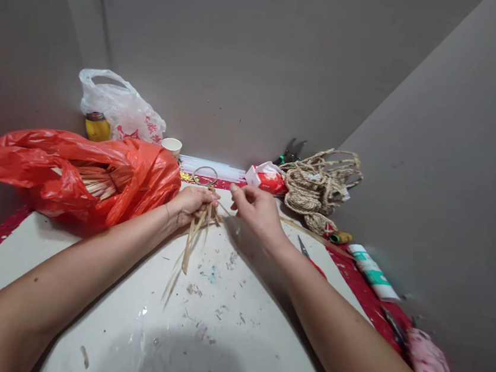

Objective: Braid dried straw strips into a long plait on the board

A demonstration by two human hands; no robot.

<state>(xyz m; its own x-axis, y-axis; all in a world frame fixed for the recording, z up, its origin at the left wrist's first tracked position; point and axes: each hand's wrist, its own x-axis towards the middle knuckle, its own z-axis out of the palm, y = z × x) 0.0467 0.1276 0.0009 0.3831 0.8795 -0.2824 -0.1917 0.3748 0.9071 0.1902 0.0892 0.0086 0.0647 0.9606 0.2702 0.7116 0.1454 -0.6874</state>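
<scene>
My left hand is closed around a small bunch of pale straw strips that hang down toward the white tabletop. My right hand is just to the right of it, fingers pinched on a thin strand coming from the same bunch. Both hands are over the far middle of the table. A metal ring lies just behind them.
A red plastic bag holding more straw lies at left, a white plastic bag and a paper cup behind it. Coiled rope pieces, a red tissue pack, scissors and a tube lie at right.
</scene>
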